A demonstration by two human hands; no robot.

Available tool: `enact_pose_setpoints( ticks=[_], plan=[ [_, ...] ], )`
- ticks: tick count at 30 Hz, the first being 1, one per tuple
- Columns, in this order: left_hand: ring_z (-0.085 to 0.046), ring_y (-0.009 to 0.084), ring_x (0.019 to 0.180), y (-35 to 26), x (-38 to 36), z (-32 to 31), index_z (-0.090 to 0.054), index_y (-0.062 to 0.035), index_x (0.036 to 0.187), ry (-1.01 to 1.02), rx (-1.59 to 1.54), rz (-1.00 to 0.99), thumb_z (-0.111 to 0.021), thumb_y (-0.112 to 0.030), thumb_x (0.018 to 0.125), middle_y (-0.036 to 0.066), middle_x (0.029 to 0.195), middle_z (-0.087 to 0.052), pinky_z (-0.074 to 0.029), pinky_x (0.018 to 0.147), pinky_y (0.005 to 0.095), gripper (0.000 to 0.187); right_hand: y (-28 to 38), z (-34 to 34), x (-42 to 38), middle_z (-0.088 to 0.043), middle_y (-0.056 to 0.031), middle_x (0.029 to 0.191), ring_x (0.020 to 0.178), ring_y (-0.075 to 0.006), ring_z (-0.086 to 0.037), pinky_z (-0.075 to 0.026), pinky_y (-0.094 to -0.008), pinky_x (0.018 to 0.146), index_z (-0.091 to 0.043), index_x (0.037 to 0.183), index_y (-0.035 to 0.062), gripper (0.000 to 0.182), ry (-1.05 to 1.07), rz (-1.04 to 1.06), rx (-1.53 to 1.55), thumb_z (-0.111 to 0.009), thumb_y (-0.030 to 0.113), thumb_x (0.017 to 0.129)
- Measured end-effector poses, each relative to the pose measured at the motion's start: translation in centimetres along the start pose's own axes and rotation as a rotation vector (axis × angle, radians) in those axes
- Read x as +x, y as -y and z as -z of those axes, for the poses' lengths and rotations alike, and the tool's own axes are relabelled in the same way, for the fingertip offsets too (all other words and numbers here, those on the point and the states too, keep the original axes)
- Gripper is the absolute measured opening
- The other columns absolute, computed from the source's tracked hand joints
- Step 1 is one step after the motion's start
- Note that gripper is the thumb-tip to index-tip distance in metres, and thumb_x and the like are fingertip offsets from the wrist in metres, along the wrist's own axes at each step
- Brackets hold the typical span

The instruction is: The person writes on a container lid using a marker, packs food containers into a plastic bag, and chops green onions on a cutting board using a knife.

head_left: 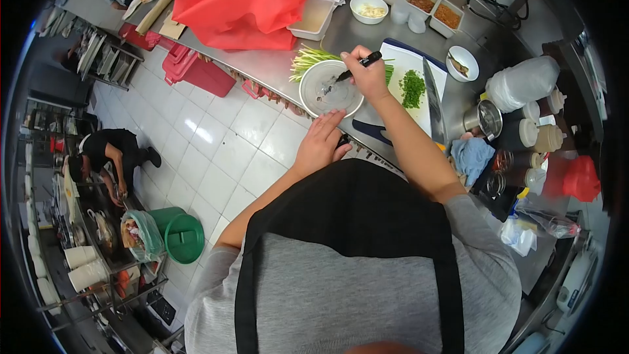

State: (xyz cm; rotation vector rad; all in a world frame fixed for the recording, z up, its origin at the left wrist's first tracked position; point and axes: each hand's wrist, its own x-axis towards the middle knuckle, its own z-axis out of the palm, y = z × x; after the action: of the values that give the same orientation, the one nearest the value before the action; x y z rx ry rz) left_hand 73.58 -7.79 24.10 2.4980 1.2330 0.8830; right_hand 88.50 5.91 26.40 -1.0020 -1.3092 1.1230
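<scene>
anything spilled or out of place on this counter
No spill stands out. The one untidy spot is the blue cloth, bunched up beside the metal pot instead of folded. The chopped greens lie loose but stay on the cutting board.

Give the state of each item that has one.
Marker: uncapped, in right hand
Round container: marked with dark writing
Small greens: finely chopped
Long greens: not chopped
Knife: flat on cutting board
Red plastic: crumpled
Lined bin: open, filled
Three food trays: open, filled
</scene>
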Motion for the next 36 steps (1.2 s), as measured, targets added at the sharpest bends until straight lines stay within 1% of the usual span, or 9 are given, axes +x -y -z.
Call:
enact_pose_setpoints(
  ticks=[3, 6, 9, 12, 15, 18, 24, 27, 36],
  plan=[
    [-0.042, 0.0355, 0.126, -0.1, 0.0, 0.0, -0.054, 0.0029, 0.084, 0.008, 0.005, 0.017, -0.07, -0.022, 0.075, 0.017, 0.136, -0.044, -0.033, 0.105, 0.0481, 0.031, -0.9, -0.1, 0.2, -0.049, 0.003, 0.056, 0.044, -0.0041, -0.044, -0.036, -0.0215, 0.042, -0.052, 0.066, 0.0066, 0.027, 0.005, 0.078, -0.13, -0.064, 0.021, 0.086],
    [-0.042, 0.0356, 0.126, 0.0, -0.1, -0.2, -0.054, 0.0029, 0.084, 0.003, 0.025, 0.006, -0.07, -0.021, 0.075, 0.017, 0.136, -0.044, -0.034, 0.104, 0.0483, 0.031, -1.4, 0.3, 0.5, -0.051, -0.0023, 0.055, 0.049, -0.0086, -0.043, -0.038, -0.028, 0.048, -0.055, 0.067, 0.001, 0.026, 0.08, 0.045, -0.145, -0.066, 0.019, 0.082],
    [-0.043, 0.0357, 0.126, 0.0, -0.1, -0.2, -0.053, 0.0028, 0.084, 0.004, 0.033, -0.001, -0.07, -0.021, 0.074, 0.017, 0.136, -0.044, -0.034, 0.103, 0.0486, 0.031, -1.4, 0.1, 0.6, -0.05, -0.0035, 0.054, 0.051, -0.0099, -0.042, -0.038, -0.0283, 0.05, -0.055, 0.066, 0.0008, 0.026, -0.05, 0.085, -0.116, -0.066, 0.019, 0.081],
    [-0.043, 0.0361, 0.125, 0.1, -0.1, -0.3, -0.053, 0.0027, 0.084, -0.001, 0.034, -0.004, -0.07, -0.021, 0.074, 0.017, 0.135, -0.045, -0.034, 0.103, 0.0489, 0.031, -1.2, 0.2, 0.5, -0.05, -0.0047, 0.053, 0.051, -0.0108, -0.043, -0.039, -0.0291, 0.051, -0.055, 0.066, 0.0003, 0.026, -0.025, 0.111, -0.163, -0.066, 0.019, 0.081],
    [-0.044, 0.0366, 0.125, 0.2, -0.2, -0.3, -0.053, 0.0026, 0.085, -0.001, 0.033, -0.007, -0.07, -0.022, 0.074, 0.017, 0.135, -0.045, -0.035, 0.103, 0.049, 0.032, -1.1, 0.1, 0.3, -0.05, -0.0055, 0.054, 0.051, -0.0113, -0.043, -0.039, -0.03, 0.051, -0.055, 0.066, 0.0003, 0.025, -0.058, 0.077, -0.15, -0.066, 0.018, 0.08],
    [-0.044, 0.0368, 0.125, 0.3, -0.2, -0.4, -0.053, 0.0025, 0.085, -0.006, 0.037, -0.012, -0.07, -0.022, 0.074, 0.017, 0.135, -0.045, -0.035, 0.102, 0.0491, 0.032, -1.6, 0.2, 0.4, -0.05, -0.0067, 0.054, 0.051, -0.0124, -0.043, -0.04, -0.0307, 0.052, -0.054, 0.066, 0.0001, 0.026, -0.08, 0.138, -0.19, -0.066, 0.018, 0.08],
    [-0.043, 0.0369, 0.125, 0.2, -0.2, -0.3, -0.053, 0.0026, 0.085, -0.002, 0.03, -0.003, -0.071, -0.021, 0.075, 0.017, 0.136, -0.044, -0.035, 0.103, 0.0488, 0.031, -2.4, 0.2, 0.7, -0.049, -0.0086, 0.055, 0.051, -0.014, -0.042, -0.039, -0.0315, 0.052, -0.051, 0.064, -0.0001, 0.028, -0.143, 0.223, -0.132, -0.065, 0.017, 0.08],
    [-0.042, 0.037, 0.126, 0.2, -0.2, -0.3, -0.054, 0.0029, 0.085, -0.001, 0.025, -0.005, -0.071, -0.02, 0.074, 0.017, 0.136, -0.044, -0.034, 0.103, 0.0488, 0.031, -2.4, -0.1, 0.6, -0.048, -0.0084, 0.054, 0.051, -0.014, -0.041, -0.038, -0.0313, 0.051, -0.05, 0.063, 0.0001, 0.028, -0.172, 0.174, -0.104, -0.065, 0.017, 0.08],
    [-0.042, 0.0373, 0.126, 0.2, -0.2, -0.3, -0.053, 0.0038, 0.085, -0.007, 0.007, -0.008, -0.071, -0.02, 0.074, 0.017, 0.136, -0.044, -0.033, 0.103, 0.0487, 0.031, -2.3, -0.1, 0.5, -0.047, -0.0069, 0.054, 0.05, -0.0134, -0.039, -0.035, -0.031, 0.05, -0.047, 0.062, -0.0001, 0.03, -0.289, 0.317, -0.123, -0.065, 0.016, 0.08]
  ],
)
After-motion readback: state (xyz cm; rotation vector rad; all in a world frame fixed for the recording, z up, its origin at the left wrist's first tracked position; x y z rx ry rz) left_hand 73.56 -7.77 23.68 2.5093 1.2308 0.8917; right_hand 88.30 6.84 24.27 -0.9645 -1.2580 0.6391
